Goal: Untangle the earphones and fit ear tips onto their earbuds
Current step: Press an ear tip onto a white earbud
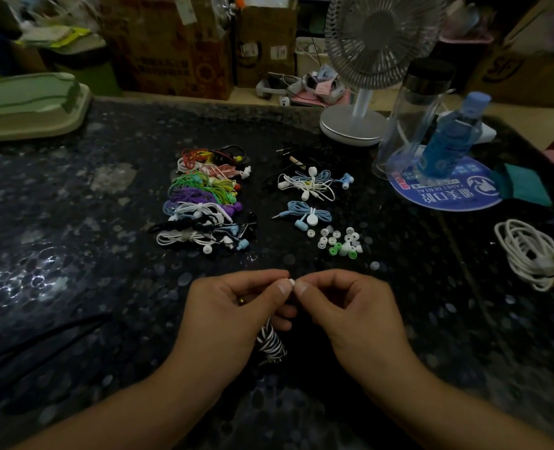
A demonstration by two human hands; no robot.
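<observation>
Two hands meet over the dark speckled table [74, 222] in my head view, fingertips almost touching. My left hand [236, 306] pinches a small white earbud [291, 282] between thumb and forefinger, and its curled lower fingers hold the rest of that earphone, a wound white bundle [270, 344] hanging below my palm. My right hand [343, 303] pinches at the earbud's tip from the other side; whether an ear tip sits between those fingers I cannot tell.

Beyond my hands lie roughly a dozen loose ear tips [339, 241], mostly white, one of them green [333, 251], plus one stray tip [374, 265] set apart to the right. Left of them sits a heap of coiled earphones [204, 203] in many colours, too packed to count. Two more coils lie behind the tips: a pale blue one [306, 216] and a white-and-blue tangle [311, 183]. One white cable coil [528, 254] rests far right, with one fan [366, 60] and two bottles [438, 138] behind
</observation>
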